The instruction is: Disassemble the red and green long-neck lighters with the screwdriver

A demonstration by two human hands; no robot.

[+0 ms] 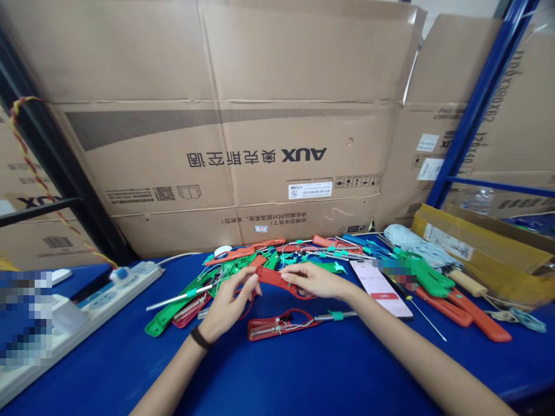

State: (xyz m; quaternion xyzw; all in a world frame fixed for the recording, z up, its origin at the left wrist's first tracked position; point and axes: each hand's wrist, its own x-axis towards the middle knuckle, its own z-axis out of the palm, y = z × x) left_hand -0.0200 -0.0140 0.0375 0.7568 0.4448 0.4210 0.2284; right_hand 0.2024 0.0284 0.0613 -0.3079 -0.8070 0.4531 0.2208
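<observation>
Head view: red shell piece (269, 276) is held up over the blue table (269, 381), its left end pinched in the left hand (229, 300), its right part in the right hand (318, 279). Open red casing (280, 328) with wired innards is laid nearer, untouched. Step judged: shell being handled. Steady two-handed alignment seems called for next.

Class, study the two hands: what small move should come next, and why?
Perhaps lower the red plastic piece toward the red handle to check whether they match: the left hand and right hand both grip the piece, while the similarly coloured handle lies nearby with its inside exposed.
</observation>
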